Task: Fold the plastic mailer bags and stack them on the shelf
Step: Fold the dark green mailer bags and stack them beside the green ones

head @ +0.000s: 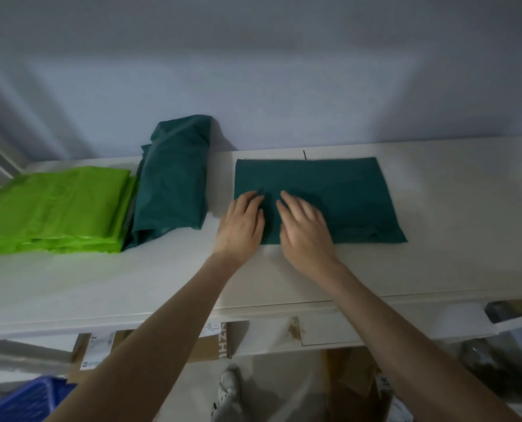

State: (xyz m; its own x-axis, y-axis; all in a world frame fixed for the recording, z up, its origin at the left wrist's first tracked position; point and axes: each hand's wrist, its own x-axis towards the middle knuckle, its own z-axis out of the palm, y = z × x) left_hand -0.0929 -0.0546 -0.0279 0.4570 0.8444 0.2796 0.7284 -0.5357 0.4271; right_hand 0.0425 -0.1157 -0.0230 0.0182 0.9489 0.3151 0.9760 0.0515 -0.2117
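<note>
Mailer being folded: a dark green mailer bag (330, 196) lies flat on the white shelf top (436, 263), right of the middle; its far edge runs close along the shelf's back edge by the wall, and its near edge stops well short of the front edge.
Left hand: the left hand (241, 223) lies palm down on the bag's near left corner, fingers straight and close together, flat on the plastic; it grips nothing.
Right hand: the right hand (302, 229) rests just beside the left one, palm down on the bag's left half, fingers stretched and slightly spread, pressing the surface and holding nothing.
Folded dark green stack: a pile of folded dark green bags (174, 184) sits to the left, its far end reaching the wall, a strip of bare shelf between it and the flat bag.
Lime green stack: folded lime green bags (52, 208) lie at the left end of the shelf, touching the dark green pile.
Below the front edge: cardboard boxes (214, 339), a blue crate (28, 400) at the lower left, and a white shoe (229, 388).
</note>
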